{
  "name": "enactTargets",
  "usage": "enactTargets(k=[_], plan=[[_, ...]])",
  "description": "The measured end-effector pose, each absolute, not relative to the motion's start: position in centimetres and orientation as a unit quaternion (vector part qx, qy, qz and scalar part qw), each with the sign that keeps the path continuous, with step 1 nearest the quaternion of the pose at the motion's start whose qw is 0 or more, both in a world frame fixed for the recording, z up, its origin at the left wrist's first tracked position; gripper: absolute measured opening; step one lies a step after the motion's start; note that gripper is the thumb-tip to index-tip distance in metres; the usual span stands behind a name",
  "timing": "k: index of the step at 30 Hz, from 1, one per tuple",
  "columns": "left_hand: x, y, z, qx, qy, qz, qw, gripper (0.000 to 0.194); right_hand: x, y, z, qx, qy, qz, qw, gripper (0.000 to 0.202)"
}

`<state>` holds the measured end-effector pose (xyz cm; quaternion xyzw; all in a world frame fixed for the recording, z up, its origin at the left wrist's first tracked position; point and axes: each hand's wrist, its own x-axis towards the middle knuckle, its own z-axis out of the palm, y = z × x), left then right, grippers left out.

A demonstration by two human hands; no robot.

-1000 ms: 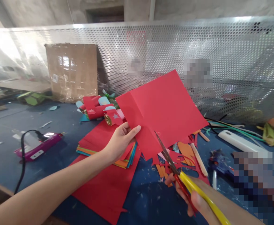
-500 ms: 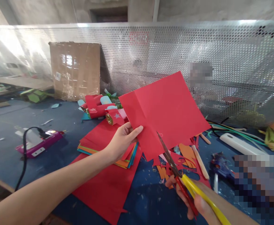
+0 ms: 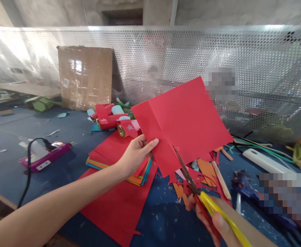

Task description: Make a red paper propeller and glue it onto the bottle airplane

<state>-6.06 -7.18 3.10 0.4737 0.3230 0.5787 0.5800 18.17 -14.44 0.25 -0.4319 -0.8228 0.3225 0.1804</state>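
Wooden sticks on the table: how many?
2 wooden sticks, both right of the scissors: a long one by the orange scraps, a short one behind it. Scraps may hide more.

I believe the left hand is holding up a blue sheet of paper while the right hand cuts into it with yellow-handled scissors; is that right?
Not quite: the sheet of paper is red, not blue, as the head view shows. The rest stands: the left hand holds it up by its lower left edge, and the right hand cuts into its lower edge with the yellow-handled scissors.
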Motion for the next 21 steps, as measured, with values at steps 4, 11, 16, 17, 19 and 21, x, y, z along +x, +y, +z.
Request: enactTargets(k=[4,11,16,17,19,21], plan=[[-6.13,-7.06,2.96,0.479,0.320,0.577,0.580,0.030,18.10,-14.12,0.50,-0.430,-0.819,0.338,0.174,0.056],[-6.11,-7.08,3.15,0.473,0.318,0.579,0.582,0.026,17.79,-14.11,0.69,-0.422,-0.815,0.359,0.168,0.077],[-6.11,-7.21,3.28,0.476,0.320,0.575,0.583,0.024,17.79,-13.96,0.42,-0.427,-0.808,0.367,0.173,0.074],[-6.13,-7.19,3.25,0.476,0.323,0.574,0.583,0.024,17.78,-13.90,0.31,-0.427,-0.807,0.368,0.175,0.074],[-6.20,-7.12,3.14,0.479,0.324,0.573,0.581,0.025,17.76,-13.73,0.04,-0.429,-0.806,0.367,0.179,0.073],[-6.26,-7.02,2.99,0.481,0.321,0.573,0.581,0.026,17.76,-13.54,-0.26,-0.430,-0.805,0.365,0.184,0.073]])
